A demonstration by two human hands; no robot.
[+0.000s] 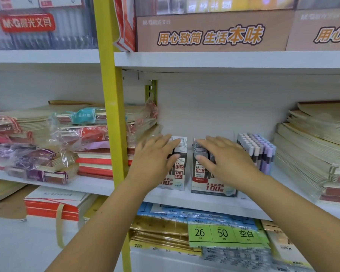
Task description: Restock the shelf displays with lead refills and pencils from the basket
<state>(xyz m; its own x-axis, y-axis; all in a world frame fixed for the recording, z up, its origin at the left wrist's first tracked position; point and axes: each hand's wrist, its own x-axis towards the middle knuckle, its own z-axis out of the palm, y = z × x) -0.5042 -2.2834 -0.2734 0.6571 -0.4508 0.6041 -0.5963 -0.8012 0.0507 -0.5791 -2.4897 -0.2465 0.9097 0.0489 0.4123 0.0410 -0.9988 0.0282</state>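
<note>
Inside display boxes [214, 188], lead refills [199, 152]

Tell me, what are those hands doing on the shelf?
A person is restocking a shop shelf. The left hand lies on the 0.5 lead refill box and the right hand on the 0.7 lead refill box beside it, fingers fairly straight. A pencil display stands just right of them. No basket shows.

The post [112, 114] is yellow and the shelf [204, 61] white. Refill boxes [214, 186] are white with red-black print. Pencils [263, 152] are lilac.
</note>
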